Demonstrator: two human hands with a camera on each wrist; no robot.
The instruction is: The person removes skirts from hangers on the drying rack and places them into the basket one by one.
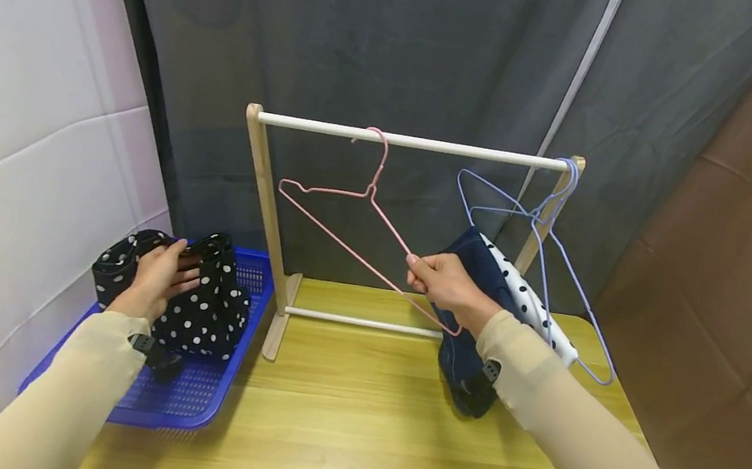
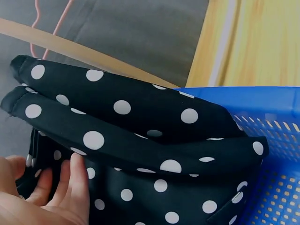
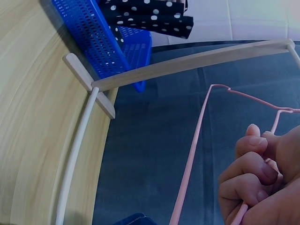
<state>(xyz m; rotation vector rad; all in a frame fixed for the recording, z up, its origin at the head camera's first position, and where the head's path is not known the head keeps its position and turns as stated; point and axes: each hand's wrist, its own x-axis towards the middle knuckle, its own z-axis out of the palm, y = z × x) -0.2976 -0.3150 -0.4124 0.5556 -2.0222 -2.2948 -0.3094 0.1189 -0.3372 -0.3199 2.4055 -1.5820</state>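
My right hand (image 1: 445, 281) grips one sloping arm of a pink hanger (image 1: 331, 191), whose hook sits over the rack's white top rail. In the right wrist view its fingers (image 3: 243, 185) curl round the pink bar. At the left, my left hand (image 1: 158, 279) holds a black garment with white dots (image 1: 203, 314) by its upper part, over the blue basket (image 1: 227, 399). The left wrist view shows two folded edges of the dotted garment (image 2: 122, 108), with fingertips tucked beneath the nearer one.
The wooden rack (image 1: 264, 202) stands at the back of the yellow wood-grain table (image 1: 347, 425). Blue hangers (image 1: 557, 213) hang at its right end, with a navy garment (image 1: 460, 352) and a white black-dotted one (image 1: 521, 289). A grey curtain backs it; side walls flank the table.
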